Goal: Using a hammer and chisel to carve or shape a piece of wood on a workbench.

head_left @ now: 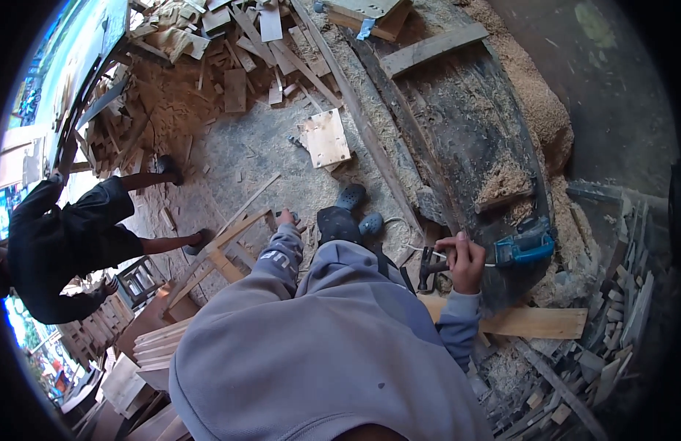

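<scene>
My right hand (465, 264) is closed around a hammer (426, 267), whose dark head sticks out to the left of my fingers. Just right of that hand, a blue power tool (528, 242) rests on the worn workbench (469, 117). My left hand (286, 218) is closed at the end of the grey sleeve, with a small dark object at its fingers that is too small to make out. Next to it, on the left, leans a light wooden frame (226, 253). A pale wooden board (535, 323) lies below my right forearm.
A small wooden stool-like piece (327, 140) stands on the sawdust-strewn floor ahead. Behind it lies a heap of wood offcuts (237, 66). Another person (72, 239) in dark clothes stands at the left. Stacked scraps (612, 316) fill the lower right; a white cord (410, 228) runs beside the bench.
</scene>
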Demonstrator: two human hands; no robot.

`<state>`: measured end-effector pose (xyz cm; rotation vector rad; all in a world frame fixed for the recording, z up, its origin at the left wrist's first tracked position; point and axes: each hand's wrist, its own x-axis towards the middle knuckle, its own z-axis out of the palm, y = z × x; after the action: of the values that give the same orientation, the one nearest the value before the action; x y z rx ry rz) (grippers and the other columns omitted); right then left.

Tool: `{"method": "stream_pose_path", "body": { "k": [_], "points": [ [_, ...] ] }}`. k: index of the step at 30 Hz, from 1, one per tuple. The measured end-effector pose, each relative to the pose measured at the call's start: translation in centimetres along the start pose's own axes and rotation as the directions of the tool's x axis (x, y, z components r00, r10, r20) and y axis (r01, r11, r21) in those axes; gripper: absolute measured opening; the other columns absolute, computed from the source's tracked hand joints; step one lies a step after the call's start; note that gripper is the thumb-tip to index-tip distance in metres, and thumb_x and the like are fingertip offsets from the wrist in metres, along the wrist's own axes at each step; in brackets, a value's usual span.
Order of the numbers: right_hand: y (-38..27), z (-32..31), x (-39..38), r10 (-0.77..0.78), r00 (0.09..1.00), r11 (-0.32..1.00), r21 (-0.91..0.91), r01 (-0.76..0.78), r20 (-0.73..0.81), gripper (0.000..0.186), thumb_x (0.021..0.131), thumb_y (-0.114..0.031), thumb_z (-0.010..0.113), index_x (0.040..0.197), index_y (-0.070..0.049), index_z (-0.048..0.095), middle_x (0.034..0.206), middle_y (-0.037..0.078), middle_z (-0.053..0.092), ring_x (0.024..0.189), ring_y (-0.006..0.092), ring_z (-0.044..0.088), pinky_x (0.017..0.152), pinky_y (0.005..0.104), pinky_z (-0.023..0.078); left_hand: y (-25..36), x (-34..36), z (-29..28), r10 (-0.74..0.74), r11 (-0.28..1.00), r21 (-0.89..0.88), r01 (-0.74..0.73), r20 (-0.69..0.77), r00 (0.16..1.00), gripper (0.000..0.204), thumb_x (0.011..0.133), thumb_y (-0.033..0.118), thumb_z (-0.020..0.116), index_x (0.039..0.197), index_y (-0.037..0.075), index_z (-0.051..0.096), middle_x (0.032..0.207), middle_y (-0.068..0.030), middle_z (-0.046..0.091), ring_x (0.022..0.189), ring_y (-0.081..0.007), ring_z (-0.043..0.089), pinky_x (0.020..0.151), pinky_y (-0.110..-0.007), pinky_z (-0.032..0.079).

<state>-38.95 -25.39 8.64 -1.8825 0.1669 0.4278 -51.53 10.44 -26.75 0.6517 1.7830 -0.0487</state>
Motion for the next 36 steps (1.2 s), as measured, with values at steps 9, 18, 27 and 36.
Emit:
{"method": "stream_pose_path", "body": {
  "k": [9, 18, 27, 36],
  "points": [
    [4.5, 1.3, -3.5, 0.130, 0.970, 0.972, 0.222, -0.083, -0.204, 0.043, 0.095, -0.024, 0.037, 0.074, 0.003, 0.063, 0.066, 0.006, 0.062, 0.041, 0.0013, 0.033, 0.040, 0.0189, 0.025, 3.5, 1.3, 3.6, 0.285, 0.410, 0.469, -0.782, 0.748, 0.599, 0.021, 0.080, 0.018, 0.058, 0.088, 0.000, 0.053, 0.073, -0.0105, 0.061, 0.067, -0.0200, 0.061, 0.055, -0.032, 0.050],
    [14.1, 4.3, -10.1, 0.162, 0.740, 0.915, 0.380, 0.135, -0.653, 0.033, 0.090, -0.019, 0.047, 0.069, 0.001, 0.062, 0.066, 0.013, 0.063, 0.061, 0.0194, 0.062, 0.058, 0.0316, 0.049, -3.9, -23.1, 16.9, -0.567, 0.149, 0.191, -0.970, 0.820, 0.074, 0.015, 0.084, 0.016, 0.060, 0.086, 0.002, 0.058, 0.070, -0.0051, 0.061, 0.061, -0.0093, 0.055, 0.055, -0.025, 0.043],
    [17.2, 7.1, -17.4, 0.271, 0.713, 0.950, 0.061, -0.306, -0.647, 0.034, 0.083, -0.033, 0.046, 0.074, -0.006, 0.063, 0.076, 0.019, 0.062, 0.074, 0.0363, 0.060, 0.067, 0.0446, 0.047, -32.4, -41.4, 12.0, -0.998, 0.045, -0.966, -0.255, -0.052, 0.019, 0.030, 0.077, 0.026, 0.061, 0.089, 0.000, 0.059, 0.085, -0.0215, 0.062, 0.084, -0.0379, 0.060, 0.072, -0.045, 0.049],
    [21.8, 8.4, -19.2, 0.342, 0.415, 0.940, 0.304, -0.158, -0.843, 0.041, 0.085, -0.039, 0.047, 0.066, -0.006, 0.065, 0.067, 0.015, 0.062, 0.063, 0.0330, 0.060, 0.063, 0.0430, 0.045, -69.8, -57.1, -13.9, -0.943, 0.119, -0.710, -0.694, 0.139, -0.304, 0.085, 0.071, 0.058, 0.058, 0.119, -0.009, 0.040, 0.108, -0.0299, 0.055, 0.103, -0.0357, 0.055, 0.086, -0.041, 0.045]
  ]
}}
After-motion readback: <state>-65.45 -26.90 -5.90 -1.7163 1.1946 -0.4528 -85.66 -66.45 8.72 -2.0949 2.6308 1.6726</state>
